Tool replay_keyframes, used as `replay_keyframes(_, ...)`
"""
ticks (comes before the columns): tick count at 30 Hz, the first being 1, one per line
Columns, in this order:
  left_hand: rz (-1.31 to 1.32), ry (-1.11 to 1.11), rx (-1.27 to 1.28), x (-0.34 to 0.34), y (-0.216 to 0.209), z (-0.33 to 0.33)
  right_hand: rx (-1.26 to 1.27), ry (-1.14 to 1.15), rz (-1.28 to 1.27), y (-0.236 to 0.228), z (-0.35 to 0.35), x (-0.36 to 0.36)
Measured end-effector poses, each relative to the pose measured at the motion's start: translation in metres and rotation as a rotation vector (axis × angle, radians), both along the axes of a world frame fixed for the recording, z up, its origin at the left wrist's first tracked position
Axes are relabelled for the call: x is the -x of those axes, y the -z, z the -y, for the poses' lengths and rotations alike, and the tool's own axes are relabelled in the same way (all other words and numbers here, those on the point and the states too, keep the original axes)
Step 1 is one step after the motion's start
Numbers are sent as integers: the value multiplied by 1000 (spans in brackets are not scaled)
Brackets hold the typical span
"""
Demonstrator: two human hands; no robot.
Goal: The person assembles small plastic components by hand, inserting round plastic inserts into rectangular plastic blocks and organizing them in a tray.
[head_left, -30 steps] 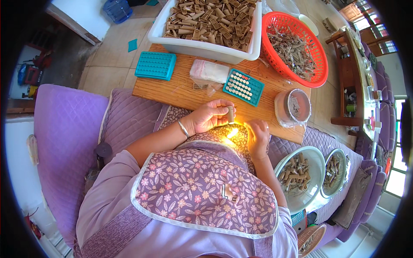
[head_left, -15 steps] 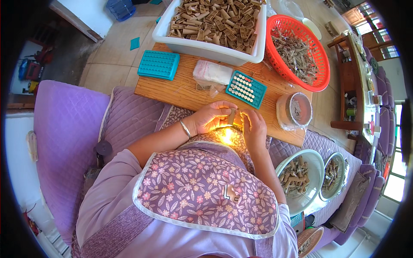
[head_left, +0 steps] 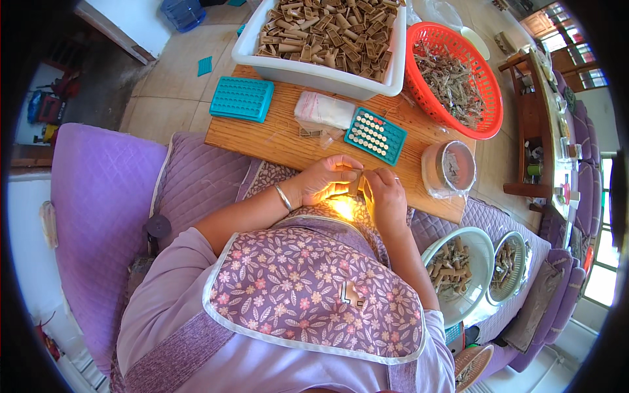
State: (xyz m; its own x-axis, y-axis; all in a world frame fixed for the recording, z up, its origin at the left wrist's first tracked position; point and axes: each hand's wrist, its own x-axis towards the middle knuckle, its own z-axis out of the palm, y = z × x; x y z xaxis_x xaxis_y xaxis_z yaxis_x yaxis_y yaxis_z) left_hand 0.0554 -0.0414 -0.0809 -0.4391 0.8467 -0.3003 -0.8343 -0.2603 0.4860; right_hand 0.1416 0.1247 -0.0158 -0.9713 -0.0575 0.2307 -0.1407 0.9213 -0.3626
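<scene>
Tan tubular casing (head_left: 355,187) up in the fingertips, right over the lap, and it's the left hand (head_left: 320,180) that has it, thumb and fingers clamped on. In comes the right hand (head_left: 388,196), fingers bunched together at the casing's right side; whether they grip it, I cannot tell. A bright yellow glow (head_left: 342,207) sits just below, lighting the floral apron (head_left: 301,281). Off to the right, a pale green basin (head_left: 488,262) holds brown pieces. On to the wooden worktop (head_left: 255,139): a round container (head_left: 430,167) in clear plastic at the right, then a teal tray (head_left: 395,141) part-filled with white discs, a white plastic packet (head_left: 322,110) beside it, and stacked teal trays (head_left: 241,99) at the left. Farther out, a white tub (head_left: 314,80) brims with brown casings, next to a red basket (head_left: 496,121) of clear scraps.
</scene>
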Motion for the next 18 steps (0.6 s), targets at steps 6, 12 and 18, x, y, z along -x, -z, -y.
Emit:
replay_keyframes(6,-132,-27,97,-2,-4,-2,-31,15,96,-10,-2,-2)
replay_keyframes(12,-131,-16,99,-3,-3,-3,-46,-16,62,-10,0,-2)
replay_keyframes(18,-169,-5,121,-3,-1,-3,-59,22,87,-18,10,1)
